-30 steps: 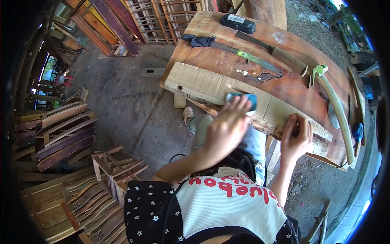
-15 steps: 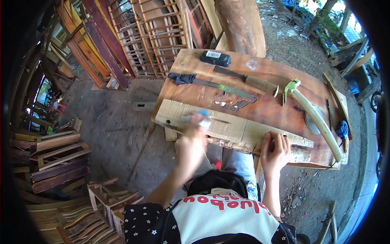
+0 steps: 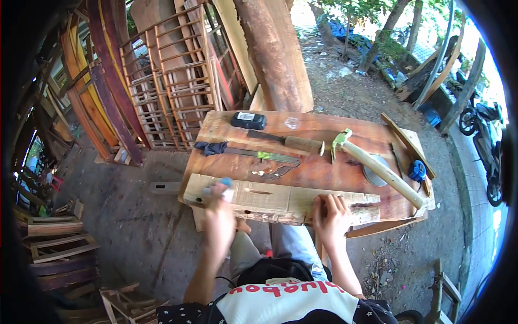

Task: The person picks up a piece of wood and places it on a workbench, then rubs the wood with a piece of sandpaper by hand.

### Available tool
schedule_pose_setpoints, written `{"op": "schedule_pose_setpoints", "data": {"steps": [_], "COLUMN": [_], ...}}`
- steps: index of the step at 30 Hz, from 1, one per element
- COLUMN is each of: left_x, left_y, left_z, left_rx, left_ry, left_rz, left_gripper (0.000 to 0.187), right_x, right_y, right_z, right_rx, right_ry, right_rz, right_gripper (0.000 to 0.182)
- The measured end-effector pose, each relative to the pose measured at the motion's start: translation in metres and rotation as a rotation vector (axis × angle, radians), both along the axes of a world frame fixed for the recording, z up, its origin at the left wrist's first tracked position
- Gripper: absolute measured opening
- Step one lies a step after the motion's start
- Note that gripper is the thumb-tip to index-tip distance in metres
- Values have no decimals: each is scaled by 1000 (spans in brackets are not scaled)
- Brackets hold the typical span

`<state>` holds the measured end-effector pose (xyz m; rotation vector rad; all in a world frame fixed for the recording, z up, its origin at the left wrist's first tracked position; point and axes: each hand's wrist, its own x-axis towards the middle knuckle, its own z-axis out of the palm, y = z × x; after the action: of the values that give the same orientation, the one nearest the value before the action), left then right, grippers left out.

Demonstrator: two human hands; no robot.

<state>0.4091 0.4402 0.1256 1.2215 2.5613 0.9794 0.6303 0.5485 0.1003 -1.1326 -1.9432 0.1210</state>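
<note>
A long pale wooden board, with a slot and small holes cut in it, lies along the near edge of the workbench. Over its left end is my left hand, blurred by motion and closed around a small blue-and-white object whose kind I cannot make out. My right hand rests on the board's near edge towards the right, fingers curled over and gripping it. Beyond the board lie a claw hammer with a pale handle, a chisel with a wooden handle, and a flat metal blade wrapped in dark cloth at one end.
On the wooden workbench also sit a black case, a blue tape measure, a round grey disc and a wooden strip. Slatted frames and planks lean behind. Stacked wooden frames stand at left.
The view has shifted, so the bench appears lower and further left. My left hand has moved towards the board's left end with the blue-and-white object. My right hand stays on the board.
</note>
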Motion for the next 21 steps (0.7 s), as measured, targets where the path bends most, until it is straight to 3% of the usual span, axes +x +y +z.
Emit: {"op": "schedule_pose_setpoints", "data": {"steps": [2, 4, 5, 8, 10, 12, 14, 17, 18, 19, 20, 21], "left_x": [-64, -35, -20, 62, 57, 19, -40, -49, -36, 11, 36, 47], "left_y": [6, 17, 24, 29, 14, 3, -3, 7, 12, 22, 22, 24], "left_z": [-48, -22, -35, -45, -32, -32, -28, -32, -51, -17, -19, -44], "left_rx": [257, 4, -4, 343, 412, 293, -161, -245, -118, -26, 70, 251], "left_ry": [609, 210, 304, 690, 516, 339, 235, 366, 561, 260, 242, 590], "left_rz": [-8, 98, -23, -343, -445, -149, 211, 250, 105, 111, -32, -199], "left_gripper": [27, 29, 30, 34, 30, 25, 26, 30, 31, 29, 31, 33], "right_x": [-2, -2, -2, -2, -1, 1, 2, -2, -3, -3, -3, -2], "right_y": [-1, -1, 0, 0, 1, 2, 3, 0, 0, 0, -1, -1], "right_z": [1, 0, 0, 1, -1, -4, -1, 2, 2, 2, 2, 2], "right_rx": [-4, -4, -10, -6, 22, 8, 30, 40, 47, 50, 38, 24], "right_ry": [10, 17, 21, -11, -2, 18, 6, 5, 23, 31, 16, -4], "right_rz": [1, -2, 1, -18, -18, -13, -19, -29, -30, -44, -49, -52], "right_gripper": [4, 4, 4, 6, 7, 6, 6, 6, 6, 6, 6, 5]}}
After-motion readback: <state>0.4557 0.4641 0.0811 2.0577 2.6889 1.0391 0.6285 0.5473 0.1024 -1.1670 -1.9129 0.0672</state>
